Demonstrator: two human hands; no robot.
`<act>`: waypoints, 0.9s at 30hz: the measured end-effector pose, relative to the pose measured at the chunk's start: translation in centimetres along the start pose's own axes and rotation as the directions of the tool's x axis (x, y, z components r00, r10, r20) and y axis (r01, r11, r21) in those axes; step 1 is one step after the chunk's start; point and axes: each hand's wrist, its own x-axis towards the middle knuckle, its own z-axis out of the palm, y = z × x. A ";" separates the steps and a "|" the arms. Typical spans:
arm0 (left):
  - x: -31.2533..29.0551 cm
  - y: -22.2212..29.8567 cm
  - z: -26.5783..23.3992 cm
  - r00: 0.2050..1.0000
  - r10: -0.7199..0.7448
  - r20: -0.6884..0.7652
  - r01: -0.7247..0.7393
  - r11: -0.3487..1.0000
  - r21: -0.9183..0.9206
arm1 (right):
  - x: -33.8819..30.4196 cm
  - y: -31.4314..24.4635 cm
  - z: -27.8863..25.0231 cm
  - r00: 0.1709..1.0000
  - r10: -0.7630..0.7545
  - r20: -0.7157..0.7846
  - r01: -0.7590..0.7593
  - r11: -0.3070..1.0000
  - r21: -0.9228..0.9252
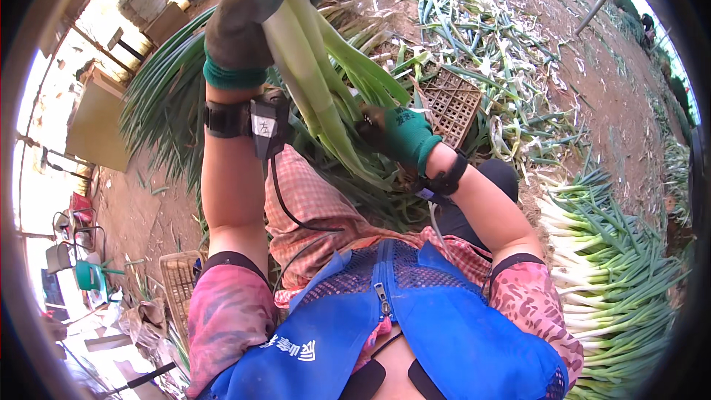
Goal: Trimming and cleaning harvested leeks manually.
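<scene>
Close to the camera, a large green onion (296, 52) slants down from the top edge, its white-green stalk uppermost and its leaves spreading below. Wrapped round the upper stalk is my left hand (244, 22), in a dark-palmed green glove, with fingers showing on both sides. My right hand (400, 133), gloved in green, is closed at the lower leaves; its dark fingertips press on them, partly hidden. Behind my left forearm lies a thick heap of green onions (163, 96), leaves pointing left. Beneath the held onion more leaves cover my lap area.
A brown plastic crate (448, 104) sits beyond my right hand, among scattered trimmed leaves (474, 22). Cleaned green onions (607, 274) lie in a long row at right. At left are a tan basket (181, 289), a board (96, 122) and chairs (63, 255).
</scene>
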 end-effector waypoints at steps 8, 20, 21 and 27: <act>0.6 2.5 -4.4 0.988 0.137 0.071 -0.126 0.983 -0.137 | -7.6 14.0 3.6 0.848 0.315 0.426 -0.027 0.828 -0.560; 1.3 -12.5 0.5 0.926 -0.375 -0.044 0.356 0.827 0.435 | 0.4 -6.0 -17.2 0.979 -0.204 -0.028 0.087 0.536 -0.840; 0.5 -13.8 1.7 0.907 -0.421 0.034 0.390 0.866 0.314 | 1.7 -10.3 -18.3 0.975 0.167 0.147 -0.015 0.709 -0.705; -0.4 -18.3 7.0 0.765 -0.491 0.416 0.352 0.861 0.367 | -1.5 -4.3 -15.7 0.935 0.061 0.349 0.348 0.032 -0.937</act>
